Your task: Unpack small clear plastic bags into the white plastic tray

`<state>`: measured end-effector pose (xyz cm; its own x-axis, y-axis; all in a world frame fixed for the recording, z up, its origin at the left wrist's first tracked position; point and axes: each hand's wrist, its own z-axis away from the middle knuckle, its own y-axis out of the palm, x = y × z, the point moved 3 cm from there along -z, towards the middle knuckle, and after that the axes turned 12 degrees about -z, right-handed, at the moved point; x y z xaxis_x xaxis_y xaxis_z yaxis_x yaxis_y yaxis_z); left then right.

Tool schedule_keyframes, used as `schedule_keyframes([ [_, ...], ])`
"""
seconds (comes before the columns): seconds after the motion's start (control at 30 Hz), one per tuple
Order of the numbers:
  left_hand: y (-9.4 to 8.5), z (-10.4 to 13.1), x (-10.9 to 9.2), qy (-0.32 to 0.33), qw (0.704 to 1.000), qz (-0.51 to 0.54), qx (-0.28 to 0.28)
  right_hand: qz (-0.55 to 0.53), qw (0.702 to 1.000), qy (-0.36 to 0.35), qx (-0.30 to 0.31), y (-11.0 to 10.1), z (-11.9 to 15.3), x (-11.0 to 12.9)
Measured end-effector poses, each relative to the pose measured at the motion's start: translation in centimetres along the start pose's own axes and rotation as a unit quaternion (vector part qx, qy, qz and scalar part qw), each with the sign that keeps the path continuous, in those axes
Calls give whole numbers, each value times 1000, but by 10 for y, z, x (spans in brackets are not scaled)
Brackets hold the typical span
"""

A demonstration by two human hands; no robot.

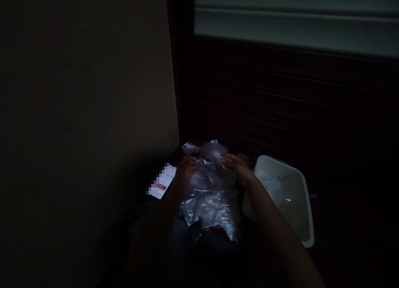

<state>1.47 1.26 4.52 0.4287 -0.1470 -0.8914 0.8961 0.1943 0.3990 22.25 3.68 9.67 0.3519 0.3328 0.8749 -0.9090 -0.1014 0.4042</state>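
Observation:
Several clear plastic bags lie crumpled in a heap in front of me, shining faintly in the dim light. My left hand is closed at the left edge of a thin clear plastic bag on top of the heap. On that bag's right side, the fingers of my right hand are bent and closed on the film. Behind my hands sits a bunched piece of clear plastic. Darkness hides the exact grip of the fingertips.
A white plastic bin with clear plastic inside stands to the right, partly behind my right forearm. Left of my left hand is a lit phone. A pale wall rises at left, and dark slatted panelling at the back.

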Motion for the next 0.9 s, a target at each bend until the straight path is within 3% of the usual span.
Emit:
schedule_keyframes([
  [0.1,-1,-3,0,14,1000,7,-22,-24,999,27,0,-3,1,4],
  [0.27,15,5,9,-21,995,15,96,-40,998,38,18,-4,3,7],
  [0.4,23,14,5,10,988,-23,151,-23,997,66,20,-1,3,4],
  [0.6,23,14,5,-6,991,-52,121,-59,996,64,-3,-4,1,0],
  [0.77,16,14,11,19,992,-113,56,-34,995,87,20,-1,-1,-5],
  [0.9,11,10,10,53,990,-128,39,-3,996,77,39,0,-3,-11],
])
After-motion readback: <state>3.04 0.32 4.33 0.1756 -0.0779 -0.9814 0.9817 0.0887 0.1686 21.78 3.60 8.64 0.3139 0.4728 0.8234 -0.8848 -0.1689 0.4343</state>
